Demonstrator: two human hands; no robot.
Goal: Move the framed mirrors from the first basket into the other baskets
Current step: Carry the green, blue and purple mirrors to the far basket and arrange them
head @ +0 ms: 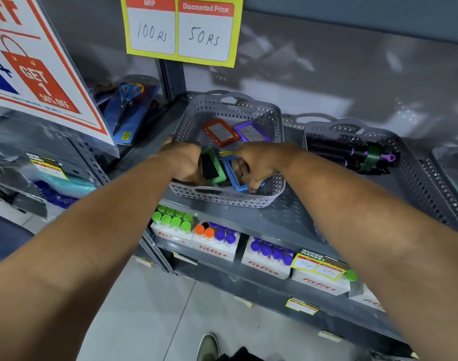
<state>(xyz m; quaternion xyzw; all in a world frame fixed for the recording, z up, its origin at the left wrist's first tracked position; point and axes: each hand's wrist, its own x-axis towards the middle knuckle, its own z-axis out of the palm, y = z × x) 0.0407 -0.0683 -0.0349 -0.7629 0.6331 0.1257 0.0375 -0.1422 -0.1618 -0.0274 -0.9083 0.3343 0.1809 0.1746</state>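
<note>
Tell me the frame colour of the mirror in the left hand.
Green, seen in the head view: the green-framed mirror in the left hand.

Four framed mirrors [224, 132], two baskets [270, 196], perhaps a third basket [449, 162].

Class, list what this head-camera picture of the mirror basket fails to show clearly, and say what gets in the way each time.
- Basket floor near its front wall: hidden by both hands, so any further mirrors there cannot be counted.
- Blue mirror: partly covered by the right hand.
- Green mirror: its left part is behind the left hand.
- Basket at the far right: cut off by the edge.
- Small shelf price tags: writing too small to read surely.
</note>
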